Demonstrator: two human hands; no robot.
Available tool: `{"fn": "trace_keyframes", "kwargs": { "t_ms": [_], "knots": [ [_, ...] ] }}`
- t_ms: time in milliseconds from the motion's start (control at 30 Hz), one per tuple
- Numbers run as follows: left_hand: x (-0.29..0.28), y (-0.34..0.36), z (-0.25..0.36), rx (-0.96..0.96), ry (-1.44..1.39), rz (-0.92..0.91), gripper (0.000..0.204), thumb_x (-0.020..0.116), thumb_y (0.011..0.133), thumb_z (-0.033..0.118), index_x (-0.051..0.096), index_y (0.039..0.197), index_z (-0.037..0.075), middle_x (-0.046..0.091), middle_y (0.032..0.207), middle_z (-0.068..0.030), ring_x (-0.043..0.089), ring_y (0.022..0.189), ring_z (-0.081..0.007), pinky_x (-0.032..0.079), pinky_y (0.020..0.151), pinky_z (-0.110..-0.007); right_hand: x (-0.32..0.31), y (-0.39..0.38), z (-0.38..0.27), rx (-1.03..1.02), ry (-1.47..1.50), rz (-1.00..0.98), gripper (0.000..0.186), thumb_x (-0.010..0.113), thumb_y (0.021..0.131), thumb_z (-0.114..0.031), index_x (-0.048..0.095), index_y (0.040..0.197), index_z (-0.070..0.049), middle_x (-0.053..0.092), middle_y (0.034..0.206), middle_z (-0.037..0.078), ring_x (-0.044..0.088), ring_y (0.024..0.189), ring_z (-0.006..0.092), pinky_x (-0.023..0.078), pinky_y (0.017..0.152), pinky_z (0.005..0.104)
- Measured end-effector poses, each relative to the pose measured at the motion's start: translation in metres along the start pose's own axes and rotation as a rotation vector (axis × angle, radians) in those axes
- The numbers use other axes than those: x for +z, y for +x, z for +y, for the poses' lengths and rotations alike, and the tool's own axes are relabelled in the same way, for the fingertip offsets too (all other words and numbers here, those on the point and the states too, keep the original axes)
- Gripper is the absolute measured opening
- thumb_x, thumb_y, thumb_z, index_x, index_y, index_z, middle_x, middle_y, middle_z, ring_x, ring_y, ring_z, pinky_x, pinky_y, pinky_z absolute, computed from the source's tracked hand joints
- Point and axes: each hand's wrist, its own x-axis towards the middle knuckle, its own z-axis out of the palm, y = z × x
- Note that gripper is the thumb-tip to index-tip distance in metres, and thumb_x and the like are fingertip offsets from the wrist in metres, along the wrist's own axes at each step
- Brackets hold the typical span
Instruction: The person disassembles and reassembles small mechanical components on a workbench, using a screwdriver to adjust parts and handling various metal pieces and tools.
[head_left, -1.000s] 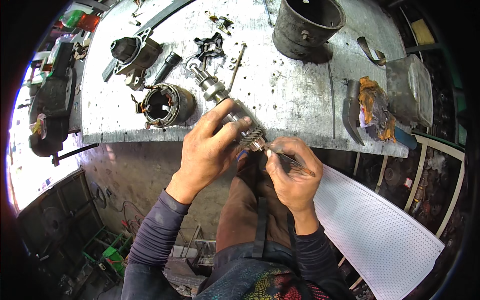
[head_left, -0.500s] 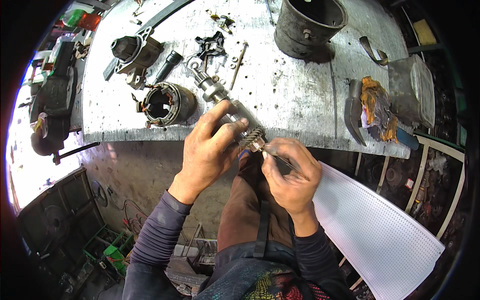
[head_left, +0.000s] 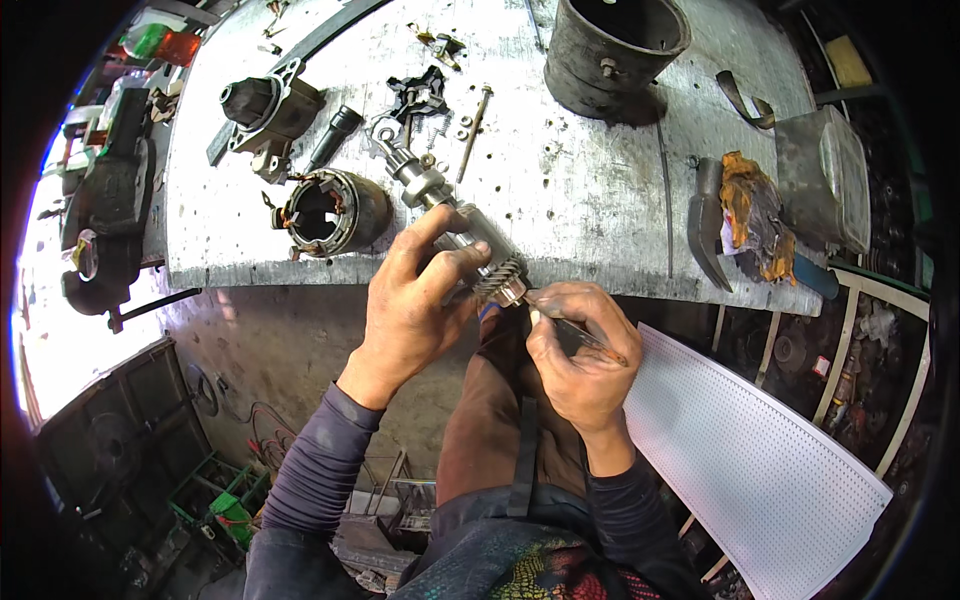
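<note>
Wrapped around the middle of a motor armature [head_left: 455, 215], the left hand [head_left: 415, 305] has its grip closed on the steel body, thumb and fingers curled over it just above the small toothed pinion gear [head_left: 500, 277] at the near end. Right hand [head_left: 580, 350] pinches a thin pointed tool [head_left: 580, 335], its tip touching the gear's end. The armature lies tilted over the front edge of the grey metal tabletop [head_left: 590, 190], shaft pointing away. Just left of it sits a round brush holder housing [head_left: 330, 212]; farther back a black cylindrical casing [head_left: 610, 50]. A hammer [head_left: 705, 225] and orange rag [head_left: 750, 210] lie to the right.
</note>
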Motion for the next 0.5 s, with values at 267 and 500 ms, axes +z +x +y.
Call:
{"fn": "trace_keyframes", "kwargs": {
  "t_ms": [267,500],
  "knots": [
    [-0.0005,0.0006,-0.0017,0.046,0.023,0.009,0.053,0.094,0.066,0.005,0.074,0.115,0.012,0.058,0.141,-0.0139,0.067,0.119,-0.0334,0.060,0.091,-0.040,0.0036,0.0012,0.0001,0.027,0.011,0.016,0.020,0.074,0.079,0.014,0.067,0.093,0.002,0.072,0.095,0.013,0.073,0.082,0.0203,0.058,0.074,0.0308],
    [0.0010,-0.0009,-0.0030,0.038,0.012,0.012,0.055,0.094,0.066,0.006,0.073,0.117,0.013,0.058,0.140,-0.0141,0.067,0.117,-0.0339,0.059,0.091,-0.042,0.0042,0.0045,-0.0001,0.034,0.010,0.012,0.021,0.075,0.078,0.013,0.066,0.094,0.002,0.072,0.094,0.013,0.073,0.082,0.0229,0.058,0.075,0.0323]
  ]
}}
